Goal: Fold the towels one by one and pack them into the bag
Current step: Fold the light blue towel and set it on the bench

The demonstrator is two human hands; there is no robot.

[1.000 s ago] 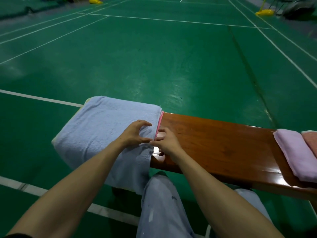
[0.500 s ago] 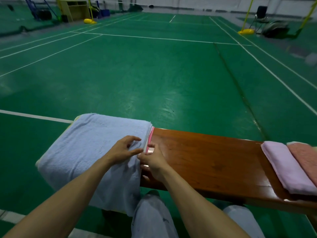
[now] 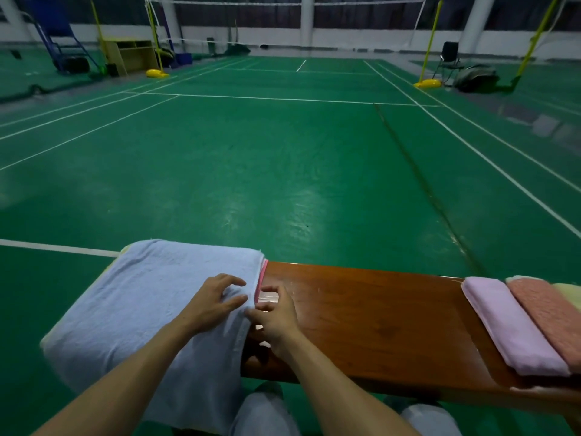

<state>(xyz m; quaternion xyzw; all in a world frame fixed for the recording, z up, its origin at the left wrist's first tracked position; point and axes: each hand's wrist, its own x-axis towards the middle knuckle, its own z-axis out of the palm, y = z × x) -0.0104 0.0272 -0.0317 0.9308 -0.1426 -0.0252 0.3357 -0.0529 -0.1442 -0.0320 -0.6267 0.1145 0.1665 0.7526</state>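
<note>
**A:** Where does the blue towel [image 3: 151, 297] lie from the grips?

**B:** It is under the left grip [image 3: 213, 302] and spreads out to that grip's left. Its right edge runs away from the person, between the two grips. The towel is draped across the tabletop [image 3: 377, 316], and its near end hangs down below the left wrist.

**A:** How are the grips set?

**B:** The left grip is spread, with bent fingertips pressing the cloth. The right grip [image 3: 276, 319] is narrow, with its fingers curled at the edge. I cannot tell whether it pinches the blue hem or the pink strip [image 3: 261, 278] beneath.

**A:** Which grip leads the next move?

**B:** I'd say the right one, since it is at the edge, and the fold would carry leftward over the left grip. The lilac towel [image 3: 509, 325] and the salmon towel [image 3: 547, 313] lie folded well off to the right grip's right. No bag is in view.
</note>
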